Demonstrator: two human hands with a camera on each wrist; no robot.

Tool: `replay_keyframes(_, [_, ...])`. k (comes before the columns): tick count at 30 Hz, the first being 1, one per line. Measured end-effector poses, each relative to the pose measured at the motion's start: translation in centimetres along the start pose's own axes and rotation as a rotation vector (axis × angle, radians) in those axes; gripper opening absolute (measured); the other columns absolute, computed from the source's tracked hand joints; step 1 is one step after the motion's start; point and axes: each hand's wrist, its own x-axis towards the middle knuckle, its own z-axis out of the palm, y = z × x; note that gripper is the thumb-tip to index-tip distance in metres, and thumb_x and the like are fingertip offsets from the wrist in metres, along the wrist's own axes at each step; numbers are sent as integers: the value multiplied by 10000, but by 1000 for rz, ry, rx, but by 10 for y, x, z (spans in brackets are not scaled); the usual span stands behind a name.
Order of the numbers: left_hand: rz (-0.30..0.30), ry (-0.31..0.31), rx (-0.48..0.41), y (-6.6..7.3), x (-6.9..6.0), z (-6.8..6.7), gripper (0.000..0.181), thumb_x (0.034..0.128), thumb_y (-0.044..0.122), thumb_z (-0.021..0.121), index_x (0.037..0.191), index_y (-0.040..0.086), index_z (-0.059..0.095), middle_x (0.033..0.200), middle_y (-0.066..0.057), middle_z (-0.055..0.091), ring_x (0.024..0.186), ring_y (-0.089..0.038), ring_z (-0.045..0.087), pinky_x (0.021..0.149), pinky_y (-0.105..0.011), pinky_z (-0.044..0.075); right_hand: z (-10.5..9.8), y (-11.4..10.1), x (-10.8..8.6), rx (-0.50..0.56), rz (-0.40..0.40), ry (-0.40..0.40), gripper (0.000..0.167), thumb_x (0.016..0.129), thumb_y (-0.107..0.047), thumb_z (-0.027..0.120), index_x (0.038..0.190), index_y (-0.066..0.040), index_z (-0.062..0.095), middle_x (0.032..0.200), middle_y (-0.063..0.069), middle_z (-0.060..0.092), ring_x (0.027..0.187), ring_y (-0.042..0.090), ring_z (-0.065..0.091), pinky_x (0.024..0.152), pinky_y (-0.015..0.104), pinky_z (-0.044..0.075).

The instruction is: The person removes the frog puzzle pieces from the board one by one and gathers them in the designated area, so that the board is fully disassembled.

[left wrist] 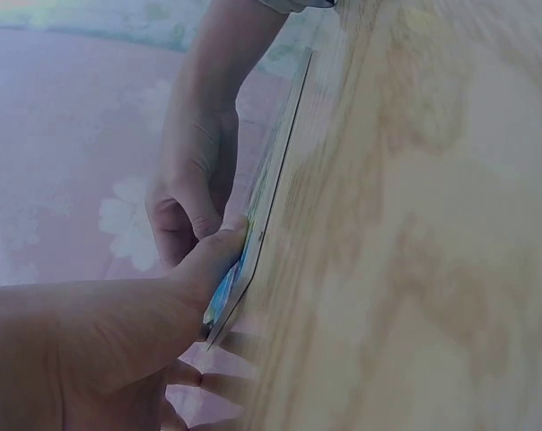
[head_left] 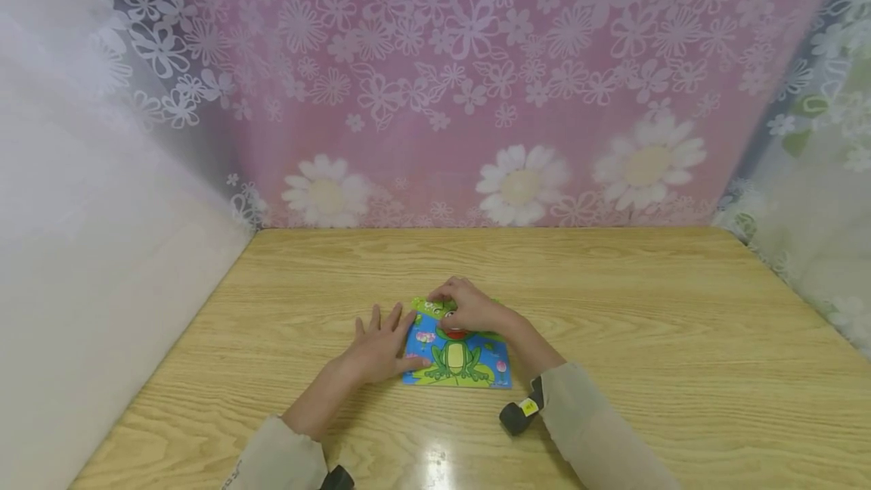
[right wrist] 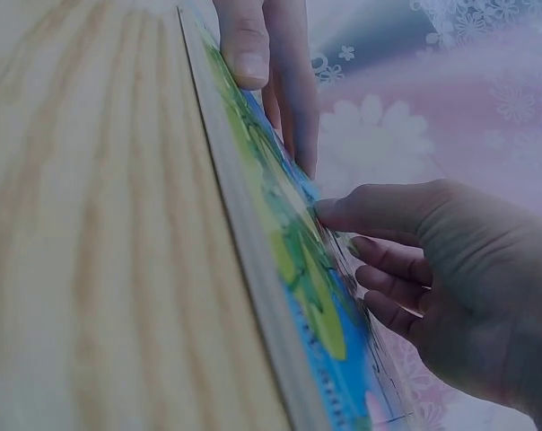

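Observation:
A flat, thick-edged frog picture puzzle board [head_left: 457,373] lies on the table, showing a green frog on a blue pond. At its left edge, my left hand [head_left: 377,354] rests with fingers spread; the thumb lies on the picture, as the left wrist view also shows. Above the frog's head, my right hand [head_left: 472,308] has its thumb and fingers curled, pinching at the head piece around the eyes and red mouth. In the right wrist view the right thumb [right wrist: 343,212] touches the picture surface. The hand hides most of that piece, and whether it is lifted cannot be seen.
The board lies near the middle of a wood-grain table [head_left: 612,286]. A pink floral curtain [head_left: 435,97] hangs along the back edge, with pale cloth [head_left: 122,195] at the left side. Dark camera mounts [head_left: 520,416] are strapped at the wrists.

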Motion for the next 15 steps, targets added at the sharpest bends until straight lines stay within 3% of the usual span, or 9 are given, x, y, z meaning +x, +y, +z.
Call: replay_keyframes(15, [-3,-2,-4,2,-1,-4,861,845,605,502,1461,68,231,1482,-222,132,1282,-536,17,931,-706,74,-1,-7,1,-4,33,-3,428,787,-100,703,1194,-37,589,1051,31,480,966,182,500,794,310,468])
